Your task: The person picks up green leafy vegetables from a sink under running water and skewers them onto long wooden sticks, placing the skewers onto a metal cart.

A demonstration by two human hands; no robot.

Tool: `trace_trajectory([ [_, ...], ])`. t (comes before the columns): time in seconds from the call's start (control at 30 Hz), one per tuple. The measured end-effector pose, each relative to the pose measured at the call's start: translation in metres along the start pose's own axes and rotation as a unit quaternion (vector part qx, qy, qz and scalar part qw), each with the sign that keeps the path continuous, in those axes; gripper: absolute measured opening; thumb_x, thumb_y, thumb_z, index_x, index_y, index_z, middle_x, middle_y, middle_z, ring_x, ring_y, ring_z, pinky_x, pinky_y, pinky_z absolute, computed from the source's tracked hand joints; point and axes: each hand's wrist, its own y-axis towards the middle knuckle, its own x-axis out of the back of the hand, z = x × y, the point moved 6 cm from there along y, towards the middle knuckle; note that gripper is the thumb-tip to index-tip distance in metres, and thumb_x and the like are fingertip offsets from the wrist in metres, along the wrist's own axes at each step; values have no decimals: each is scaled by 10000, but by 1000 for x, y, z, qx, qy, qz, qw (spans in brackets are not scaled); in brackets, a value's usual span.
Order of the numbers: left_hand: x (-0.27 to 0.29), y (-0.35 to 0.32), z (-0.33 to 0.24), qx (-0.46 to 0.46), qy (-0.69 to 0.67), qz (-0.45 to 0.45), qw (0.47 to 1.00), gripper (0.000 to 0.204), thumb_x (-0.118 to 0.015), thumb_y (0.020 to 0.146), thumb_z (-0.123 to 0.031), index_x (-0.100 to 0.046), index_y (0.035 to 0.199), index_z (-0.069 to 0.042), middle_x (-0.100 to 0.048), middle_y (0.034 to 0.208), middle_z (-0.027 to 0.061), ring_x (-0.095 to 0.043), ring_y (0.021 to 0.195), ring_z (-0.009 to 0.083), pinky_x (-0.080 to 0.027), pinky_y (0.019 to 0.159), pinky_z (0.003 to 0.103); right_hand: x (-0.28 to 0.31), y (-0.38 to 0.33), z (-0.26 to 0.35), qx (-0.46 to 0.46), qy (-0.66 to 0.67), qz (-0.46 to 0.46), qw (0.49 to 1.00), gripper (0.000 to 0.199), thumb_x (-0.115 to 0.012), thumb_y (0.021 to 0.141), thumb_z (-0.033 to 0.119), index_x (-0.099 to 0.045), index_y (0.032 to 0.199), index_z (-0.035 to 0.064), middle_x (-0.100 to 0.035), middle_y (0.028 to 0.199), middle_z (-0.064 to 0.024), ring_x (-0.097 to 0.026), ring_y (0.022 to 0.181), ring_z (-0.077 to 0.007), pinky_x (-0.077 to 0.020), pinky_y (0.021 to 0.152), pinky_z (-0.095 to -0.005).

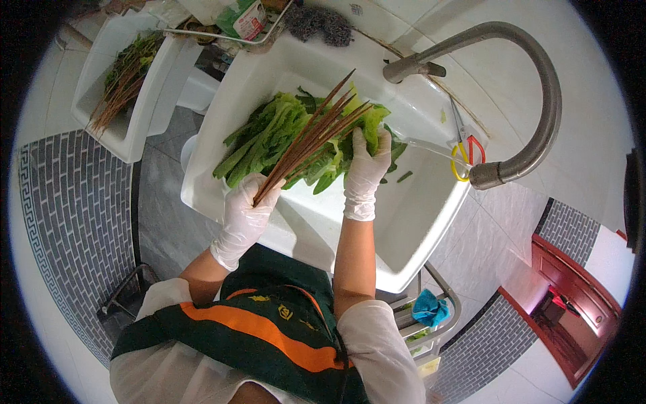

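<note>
My left hand (250, 209), in a white glove, is closed around the lower ends of a bundle of thin reddish-brown stalks (306, 140). The stalks slant up and to the right over the white sink (424, 222). My gloved right hand (368, 168) has its fingers closed on a light green lettuce leaf (372, 124) beside the upper part of the bundle. More green leaves (262, 135) lie in a heap in the sink, under and left of the stalks. The stalks hide part of the heap.
A curved metal faucet (538, 87) arches over the sink's right side. Scissors with red and yellow handles (468, 158) hang near its spout. A second white basin (138, 138) at the left holds brown-stemmed greens (128, 81). A blue cloth (431, 308) hangs on a metal rack (454, 306).
</note>
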Motion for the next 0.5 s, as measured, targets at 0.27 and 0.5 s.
trace_trajectory([
  [0.27, 1, 2, -13, -30, 45, -18, 998, 42, -603, 738, -18, -573, 760, 2, -528, 656, 85, -515, 587, 182, -398, 529, 272, -1, 1, -2, -25, 28, 20, 999, 173, -547, 792, 12, -511, 958, -22, -562, 882, -59, -505, 807, -111, -397, 745, -221],
  [0.5, 0, 0, -15, -25, 32, -2, 999, 133, -569, 755, 18, -606, 856, -60, -480, 720, -24, -422, 579, 46, -344, 510, 184, -2, 1, 4, -21, 24, 14, 999, 222, -530, 805, 22, -499, 1019, -27, -564, 955, -84, -513, 850, -130, -397, 776, -237],
])
